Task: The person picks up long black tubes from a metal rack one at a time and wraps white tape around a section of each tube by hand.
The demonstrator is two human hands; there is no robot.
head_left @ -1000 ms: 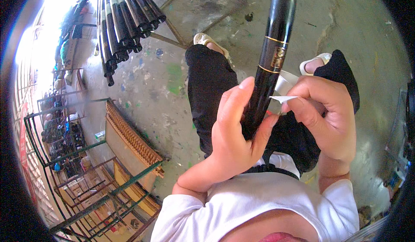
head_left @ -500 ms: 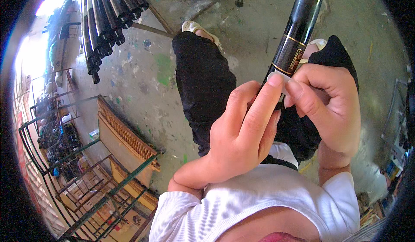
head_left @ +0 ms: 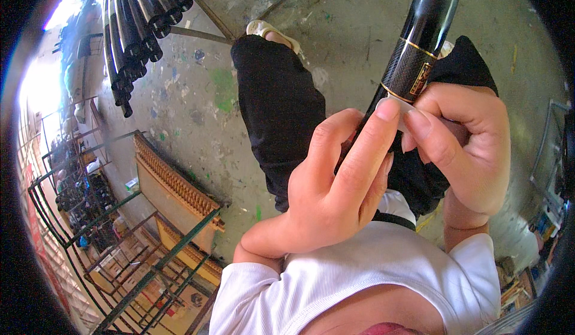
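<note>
A glossy black rod [head_left: 426, 20], with gold rings and a gold emblem on a patterned band, slants from the upper edge down between my hands. My left hand [head_left: 341, 173] is closed around its lower part. The index fingertip of that hand presses a small whitish translucent strip [head_left: 393, 103] against the rod just below the lower gold ring. My right hand [head_left: 464, 140] pinches the strip's other side between thumb and fingers, close beside the rod. The lower end of the rod is hidden behind my left hand.
A bundle of similar black rods [head_left: 129, 41] juts in at the upper left, near a thin metal frame [head_left: 200, 34]. At the lower left stand a dark green metal rack [head_left: 162, 263] and a wooden piece with a ridged edge [head_left: 176, 173]. The concrete floor [head_left: 197, 125] is paint-stained.
The rod's upper part and my right hand have shifted slightly to the right in the picture. Both hands keep their hold; the background has moved a little with the view.
</note>
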